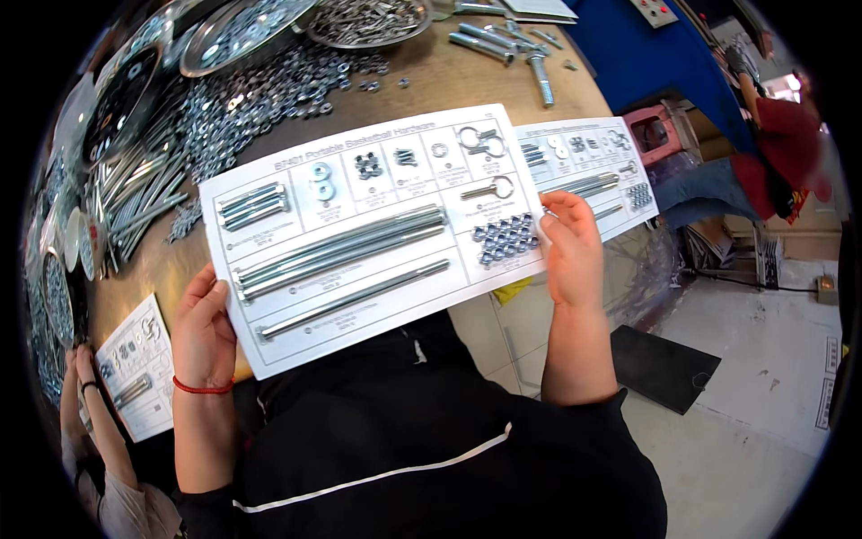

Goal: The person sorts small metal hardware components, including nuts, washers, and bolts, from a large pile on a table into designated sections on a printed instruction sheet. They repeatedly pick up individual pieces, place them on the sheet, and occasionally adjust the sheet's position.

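Cluttered brown workbench (431,76) fills the background. Big white hardware card (373,269) is held tilted above the lap; looks stiffish, smooth and easy to crease. Can't tell if those bolts are real or printed; if real, I'd expect some heft and mid-span sag, so both side edges seem the best grips. Left hand (205,328) pinches its lower left edge, thumb in front; right hand (575,251) has its right edge between thumb and curled fingers. Second hardware card (639,162) pokes out behind that edge. Loose nuts (247,108) crowd its upper left; most room is lower right, over pale floor (682,467).
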Available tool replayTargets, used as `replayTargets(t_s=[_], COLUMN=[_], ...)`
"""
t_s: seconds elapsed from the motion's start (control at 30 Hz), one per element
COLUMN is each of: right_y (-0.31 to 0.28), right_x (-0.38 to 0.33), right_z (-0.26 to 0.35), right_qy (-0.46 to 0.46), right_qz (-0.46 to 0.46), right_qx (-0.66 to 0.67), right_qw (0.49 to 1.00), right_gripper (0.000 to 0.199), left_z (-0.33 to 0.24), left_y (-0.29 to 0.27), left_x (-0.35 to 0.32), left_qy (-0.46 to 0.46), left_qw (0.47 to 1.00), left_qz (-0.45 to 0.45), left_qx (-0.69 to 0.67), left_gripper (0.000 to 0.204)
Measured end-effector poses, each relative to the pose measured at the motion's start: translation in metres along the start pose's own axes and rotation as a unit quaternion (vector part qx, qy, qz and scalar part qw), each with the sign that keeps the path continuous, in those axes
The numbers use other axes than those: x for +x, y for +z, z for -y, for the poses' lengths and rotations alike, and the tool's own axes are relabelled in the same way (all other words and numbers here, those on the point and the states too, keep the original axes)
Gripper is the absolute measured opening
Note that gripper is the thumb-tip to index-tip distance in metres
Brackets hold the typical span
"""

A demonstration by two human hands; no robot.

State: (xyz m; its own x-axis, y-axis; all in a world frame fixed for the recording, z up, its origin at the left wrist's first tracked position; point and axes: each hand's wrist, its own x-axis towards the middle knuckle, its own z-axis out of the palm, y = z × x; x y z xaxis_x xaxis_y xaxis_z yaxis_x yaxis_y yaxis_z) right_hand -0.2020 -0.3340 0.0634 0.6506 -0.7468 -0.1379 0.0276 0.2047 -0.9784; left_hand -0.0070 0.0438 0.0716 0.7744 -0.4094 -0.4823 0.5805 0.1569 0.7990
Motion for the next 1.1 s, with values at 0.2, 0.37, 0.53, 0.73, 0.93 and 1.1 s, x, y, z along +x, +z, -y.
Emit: replayTargets(t_s=[0.2, 0.37, 0.53, 0.73, 0.93, 1.1], right_y=[-0.100, -0.174, -0.246, -0.291, -0.305, -0.314], right_x=[0.054, 0.114, 0.165, 0.197, 0.207, 0.212], right_z=[0.036, 0.061, 0.068, 0.057, 0.037, 0.027], right_qy=[-0.040, -0.059, -0.059, -0.042, -0.044, -0.035], right_qz=[-0.111, -0.155, -0.149, -0.141, -0.136, -0.142], right_qx=[-0.041, -0.093, -0.078, -0.103, -0.072, -0.152], right_qw=[0.992, 0.982, 0.984, 0.984, 0.987, 0.977], right_gripper=[0.027, 0.024, 0.022, 0.032, 0.026, 0.031], left_z=[0.024, 0.068, 0.111, 0.129, 0.135, 0.137], left_y=[0.106, 0.186, 0.248, 0.288, 0.294, 0.291], left_x=[0.037, 0.066, 0.085, 0.091, 0.092, 0.096], left_qy=[-0.094, -0.168, -0.202, -0.200, -0.196, -0.169], left_qw=[0.992, 0.979, 0.969, 0.972, 0.975, 0.978], left_qz=[0.086, 0.092, 0.129, 0.097, 0.083, 0.103], left_qx=[0.024, 0.072, 0.052, 0.071, 0.067, 0.071], left_gripper=[0.029, 0.029, 0.025, 0.023, 0.021, 0.028])
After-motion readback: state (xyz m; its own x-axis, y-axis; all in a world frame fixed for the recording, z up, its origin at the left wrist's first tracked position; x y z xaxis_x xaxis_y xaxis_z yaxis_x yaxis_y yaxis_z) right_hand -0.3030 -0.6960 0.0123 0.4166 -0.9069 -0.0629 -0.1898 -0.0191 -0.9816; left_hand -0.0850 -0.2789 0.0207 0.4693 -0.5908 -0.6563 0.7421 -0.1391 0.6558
